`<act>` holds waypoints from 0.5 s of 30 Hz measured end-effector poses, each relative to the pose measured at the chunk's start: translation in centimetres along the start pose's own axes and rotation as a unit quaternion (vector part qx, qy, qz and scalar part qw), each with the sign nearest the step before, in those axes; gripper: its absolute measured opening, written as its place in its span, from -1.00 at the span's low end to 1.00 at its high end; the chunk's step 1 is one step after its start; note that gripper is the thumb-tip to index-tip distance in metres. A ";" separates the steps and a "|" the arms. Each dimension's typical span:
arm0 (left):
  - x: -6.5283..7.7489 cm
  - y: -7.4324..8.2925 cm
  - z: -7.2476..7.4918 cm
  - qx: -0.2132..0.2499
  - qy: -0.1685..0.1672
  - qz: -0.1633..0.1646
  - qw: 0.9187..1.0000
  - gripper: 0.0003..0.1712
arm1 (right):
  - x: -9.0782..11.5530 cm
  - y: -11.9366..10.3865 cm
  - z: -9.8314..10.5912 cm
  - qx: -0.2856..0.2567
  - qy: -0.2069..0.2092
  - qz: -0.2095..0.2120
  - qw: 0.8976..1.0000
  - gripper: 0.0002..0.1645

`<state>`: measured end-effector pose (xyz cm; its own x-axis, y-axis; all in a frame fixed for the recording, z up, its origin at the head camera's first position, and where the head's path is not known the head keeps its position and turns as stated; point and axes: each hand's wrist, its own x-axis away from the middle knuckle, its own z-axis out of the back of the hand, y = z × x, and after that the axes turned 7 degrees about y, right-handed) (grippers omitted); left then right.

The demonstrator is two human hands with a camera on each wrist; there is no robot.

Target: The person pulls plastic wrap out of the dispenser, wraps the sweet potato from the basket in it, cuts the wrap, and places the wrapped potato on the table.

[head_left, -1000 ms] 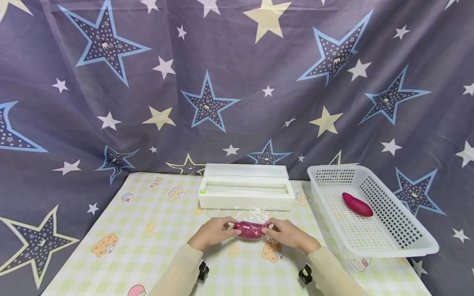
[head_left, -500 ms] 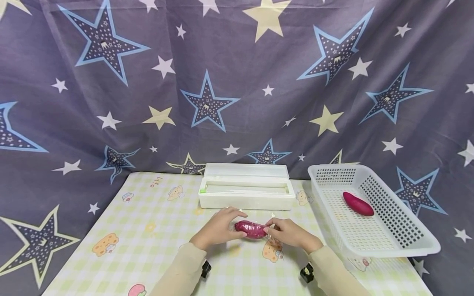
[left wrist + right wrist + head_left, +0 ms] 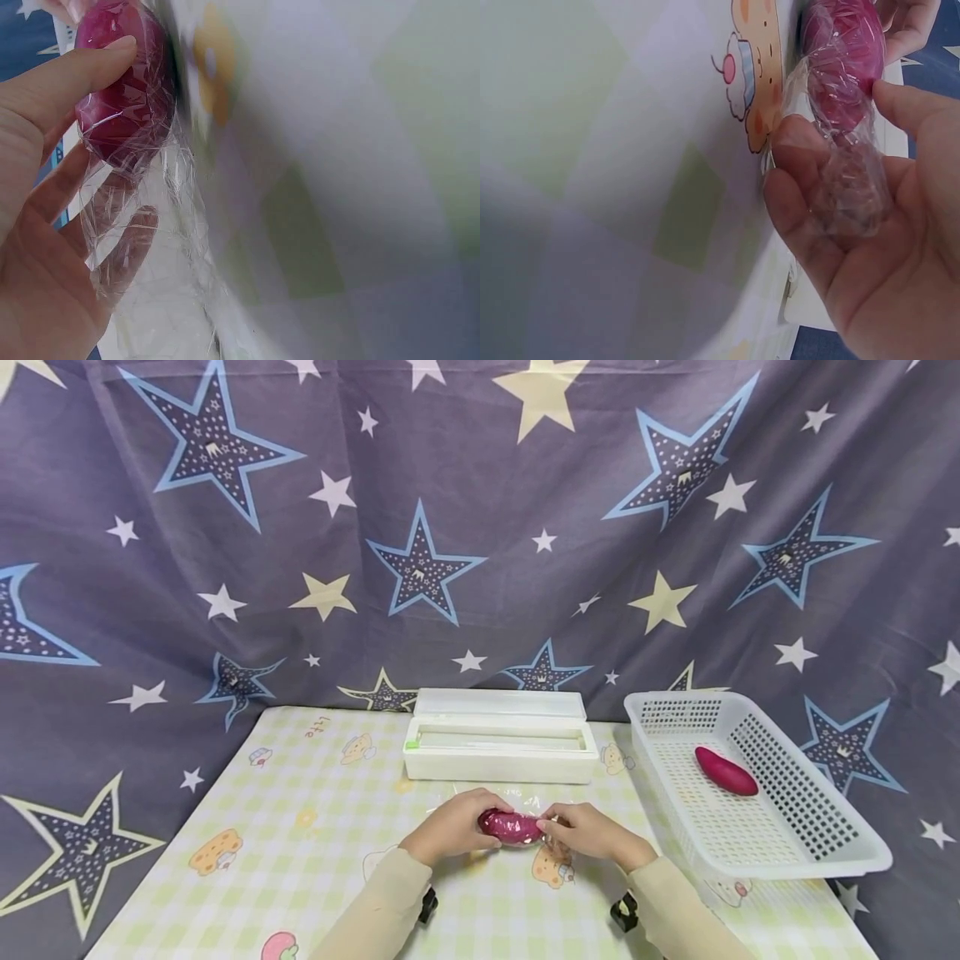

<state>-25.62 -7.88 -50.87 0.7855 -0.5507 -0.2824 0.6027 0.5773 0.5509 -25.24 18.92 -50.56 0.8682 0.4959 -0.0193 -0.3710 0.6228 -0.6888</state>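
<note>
Where visible, checked tablecloth (image 3: 337, 814), apparently against starry curtain (image 3: 480, 510).

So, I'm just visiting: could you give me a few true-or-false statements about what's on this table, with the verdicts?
1. The left hand and the right hand both touch the wrapped magenta piece. True.
2. An unheld magenta piece lies in the basket. True.
3. That second piece is bundled in shiny film too. False: no film shows on it.
4. The white box stands open. True.
5. The basket is on the person's left of the white box. False: it is on the right.
6. The tablecloth is solid black. False: it is pale, with green checks and little cartoons.
</note>
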 end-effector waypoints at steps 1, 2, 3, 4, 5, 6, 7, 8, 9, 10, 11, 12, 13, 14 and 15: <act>0.0 0.0 0.0 0.001 -0.001 -0.001 1.000 -0.47 | 0.0 0.0 0.0 0.003 0.001 0.000 1.000 -0.64; 0.0 0.0 0.0 0.000 -0.001 -0.002 1.000 -0.47 | 0.0 0.0 0.0 0.007 0.002 0.001 1.000 -0.64; -0.1 0.0 0.1 -0.001 -0.002 -0.002 1.000 -0.47 | 0.0 -0.1 0.0 0.008 0.003 0.002 1.000 -0.64; -0.1 0.0 0.1 -0.001 -0.002 -0.001 1.000 -0.47 | 0.0 -0.1 0.1 0.009 0.003 0.003 1.000 -0.63; -0.1 0.1 0.1 -0.002 -0.003 -0.001 1.000 -0.47 | 0.1 -0.1 0.1 0.011 0.005 0.005 1.000 -0.63; -0.1 0.1 0.2 -0.002 -0.004 -0.001 1.000 -0.47 | 0.0 -0.1 0.1 0.017 0.006 0.006 1.000 -0.63; -0.1 0.2 0.2 -0.001 -0.006 0.000 1.000 -0.47 | 0.1 -0.1 0.1 0.018 0.005 0.007 1.000 -0.63; -0.1 0.2 0.3 0.001 -0.008 0.002 1.000 -0.48 | 0.1 -0.1 0.2 0.019 0.004 0.008 1.000 -0.62; -0.1 0.2 0.3 0.003 -0.010 0.005 1.000 -0.48 | 0.1 -0.1 0.2 0.020 0.003 0.008 1.000 -0.62; -0.1 0.3 0.3 0.008 -0.014 0.008 1.000 -0.48 | 0.1 -0.1 0.2 0.022 0.002 0.009 1.000 -0.61; -0.1 0.2 0.3 0.012 -0.017 0.012 1.000 -0.48 | 0.1 0.0 0.2 0.024 0.003 0.011 1.000 -0.61; -0.1 0.2 0.4 0.018 -0.021 0.018 0.999 -0.48 | 0.1 0.0 0.3 0.027 0.004 0.013 1.000 -0.61; -0.2 0.2 0.3 0.023 -0.025 0.024 0.999 -0.48 | 0.1 0.0 0.3 0.034 0.008 0.017 0.999 -0.62; -0.2 0.1 0.3 0.028 -0.029 0.029 0.999 -0.48 | 0.1 0.0 0.3 0.041 0.014 0.021 0.999 -0.63; -0.3 0.0 0.3 0.034 -0.033 0.035 0.998 -0.48 | 0.1 0.0 0.3 0.050 0.022 0.027 0.998 -0.64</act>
<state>-25.87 -7.87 -50.52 0.8127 -0.5503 -0.1914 0.5348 0.5743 0.6197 -25.24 19.09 -50.35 0.8593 0.5039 -0.0879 -0.4463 0.6546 -0.6102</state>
